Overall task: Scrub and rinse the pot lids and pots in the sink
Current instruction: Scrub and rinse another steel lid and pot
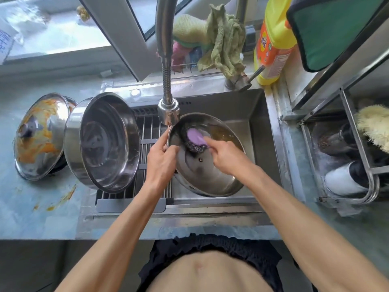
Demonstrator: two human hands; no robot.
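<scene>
The lid (207, 165) is held over the sink (259, 127), tilted, its hollow underside facing up toward the camera and its long axis running from the upper left, under the tap (169, 111), down to the lower right. The left hand (161, 160) grips the lid's left rim, thumb on the inner face and fingers (156, 145) curled round the edge. The right hand (226, 155) holds a scrubber (196, 141), a purple handle over a dark wire pad, pressed against the inside of the lid just beyond its fingertips; the fingers are curled round the handle's near end. The handle points up and left, toward the tap.

Left of the left hand, a pot (105, 142) lies on its side on the rack (145, 148) across the sink, its mouth turned toward the fingers. Beyond it, farther left on the desk (27, 207), a second lid (41, 135) leans tilted, knob side showing, smeared with orange residue. Orange smears also mark the desk in front of it.

Behind the sink hang rags (223, 39) and a yellow bottle (273, 43) stands at the corner.
</scene>
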